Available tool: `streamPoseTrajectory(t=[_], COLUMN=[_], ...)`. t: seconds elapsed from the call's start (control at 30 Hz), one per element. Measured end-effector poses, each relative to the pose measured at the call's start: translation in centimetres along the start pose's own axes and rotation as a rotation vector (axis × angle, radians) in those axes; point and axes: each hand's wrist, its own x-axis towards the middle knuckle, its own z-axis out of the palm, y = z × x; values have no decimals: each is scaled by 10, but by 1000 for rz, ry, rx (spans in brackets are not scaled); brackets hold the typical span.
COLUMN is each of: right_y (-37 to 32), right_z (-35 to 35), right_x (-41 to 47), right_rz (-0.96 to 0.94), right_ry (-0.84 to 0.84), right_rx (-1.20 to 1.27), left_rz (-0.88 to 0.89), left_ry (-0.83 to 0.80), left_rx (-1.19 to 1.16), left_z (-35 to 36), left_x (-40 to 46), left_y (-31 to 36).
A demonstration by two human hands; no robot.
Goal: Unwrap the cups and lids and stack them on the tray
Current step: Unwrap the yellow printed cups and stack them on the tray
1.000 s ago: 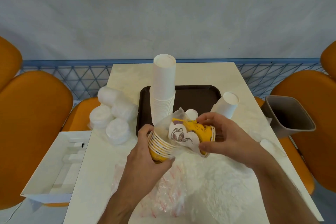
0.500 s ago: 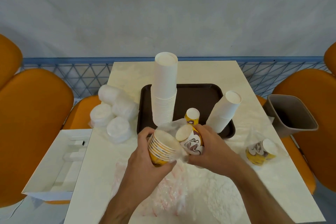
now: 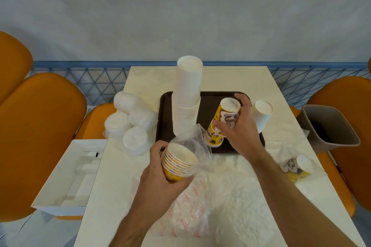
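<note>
My left hand (image 3: 160,178) grips a nested stack of yellow cups (image 3: 178,163), rims up, still partly in a clear plastic wrapper (image 3: 195,141). My right hand (image 3: 240,128) holds an upside-down yellow cup (image 3: 227,115) over the dark brown tray (image 3: 164,110), on top of other upside-down yellow cups (image 3: 212,137) standing on the tray. A tall stack of white cups (image 3: 187,96) stands on the tray's left side. A shorter white cup stack (image 3: 263,114) leans at the tray's right edge. Wrapped white lids (image 3: 130,120) lie left of the tray.
Empty plastic wrappers (image 3: 230,196) cover the near table. A few wrapped yellow cups (image 3: 296,167) lie at the right edge. A grey bin (image 3: 331,128) sits to the right, an open white box (image 3: 70,172) to the left. Orange chairs (image 3: 40,126) flank the table.
My right hand pulled cups out of the wrapped stack and carried them forward and up onto the yellow cups on the tray. My left hand kept its hold on the remaining stack.
</note>
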Motion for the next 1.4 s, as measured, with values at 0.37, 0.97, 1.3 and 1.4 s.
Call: streamPoseTrajectory(t=[0.37, 0.97, 1.3, 1.4], right_y=[47, 18, -46, -50], right_z=[40, 6, -22, -24], right_x=[15, -19, -67, -67], right_rz=[-1, -31, -57, -91], right_ry=[-43, 145, -321, -468], right_rx=[-512, -323, 182, 156], left_rz=[-24, -23, -6, 15], left_ry=[21, -18, -54, -79], left_rx=[22, 93, 105, 114], left_z=[-5, -3, 7, 9], left_x=[-4, -6, -6, -7], left_y=[-6, -1, 9, 16])
